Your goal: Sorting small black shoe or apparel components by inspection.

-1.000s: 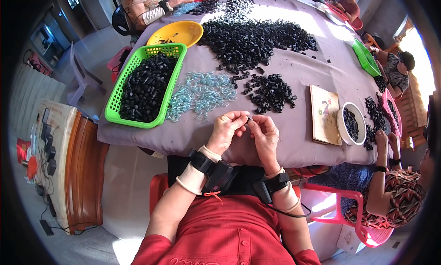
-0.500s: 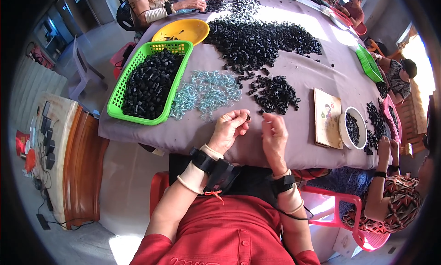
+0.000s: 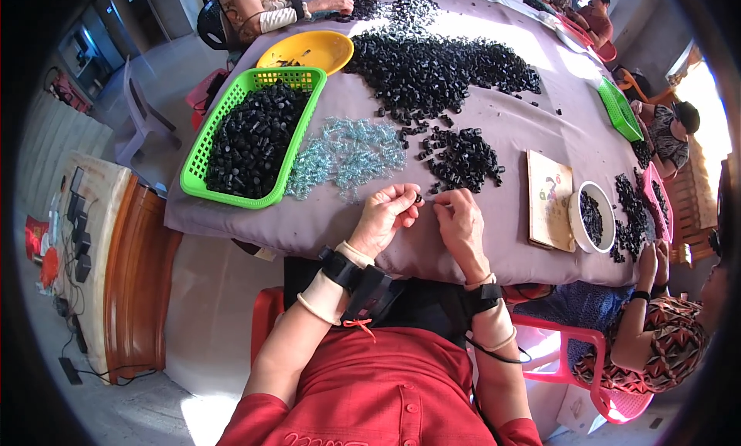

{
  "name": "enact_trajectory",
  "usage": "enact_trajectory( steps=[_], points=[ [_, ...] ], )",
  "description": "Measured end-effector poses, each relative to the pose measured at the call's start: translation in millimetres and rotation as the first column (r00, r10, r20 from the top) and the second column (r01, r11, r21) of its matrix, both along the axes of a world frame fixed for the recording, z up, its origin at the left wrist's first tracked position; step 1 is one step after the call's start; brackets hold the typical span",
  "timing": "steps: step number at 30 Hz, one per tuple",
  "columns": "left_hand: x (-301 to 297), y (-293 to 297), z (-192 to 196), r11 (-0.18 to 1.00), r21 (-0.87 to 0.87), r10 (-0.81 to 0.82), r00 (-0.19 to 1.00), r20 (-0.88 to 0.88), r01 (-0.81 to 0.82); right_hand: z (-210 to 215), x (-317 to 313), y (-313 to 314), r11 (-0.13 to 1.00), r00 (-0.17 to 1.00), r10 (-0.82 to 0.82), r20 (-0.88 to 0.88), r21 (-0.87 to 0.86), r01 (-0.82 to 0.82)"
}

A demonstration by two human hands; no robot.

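Observation:
Near the table's front edge, my left hand (image 3: 384,220) pinches a small black cap (image 3: 417,199) between thumb and forefinger. Just to its right is my right hand (image 3: 461,228), thumb and forefinger together in a pinch; whatever may be between them is too small to make out. The two hands are apart by a narrow gap. Beyond them lie a heap of clear bluish plastic pieces (image 3: 347,156) and a smaller pile of black caps (image 3: 463,160). At the left, a green basket (image 3: 194,164) holds many black caps.
A large mound of black caps (image 3: 440,67) covers the middle of the table (image 3: 494,245). Behind the basket sits a yellow bowl (image 3: 332,52). To my right are a booklet (image 3: 549,203) and a white bowl (image 3: 611,214). Other people sit around the table.
My right hand has come a little left, closer to the left hand, and its fingers have drawn into a pinch. The left hand still holds the black cap in nearly the same place.

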State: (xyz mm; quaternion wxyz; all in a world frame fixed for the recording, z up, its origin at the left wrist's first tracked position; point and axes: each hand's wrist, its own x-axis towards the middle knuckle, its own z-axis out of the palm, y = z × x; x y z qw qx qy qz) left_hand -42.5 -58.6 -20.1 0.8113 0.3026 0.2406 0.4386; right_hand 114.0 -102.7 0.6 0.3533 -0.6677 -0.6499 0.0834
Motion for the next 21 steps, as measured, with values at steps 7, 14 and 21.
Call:
enact_trajectory(
  steps=[7, 14, 21],
  points=[
    [0, 0, -1, 1.000, -0.016, 0.007, 1.000, -0.002, -0.007, -7, 8, 4, 0.997, 0.977, -0.061, -0.205, 0.035, 0.070],
    [2, 0, 0, 1.000, 0.004, -0.012, 1.000, 0.003, 0.012, -2, -7, 10, 0.990, 0.990, -0.139, 0.027, 0.016, 0.139],
    [2, -1, 0, 1.000, 0.016, 0.009, 1.000, -0.004, -0.009, 4, -12, 11, 0.990, 0.988, -0.141, 0.068, 0.002, 0.141]
  ],
)
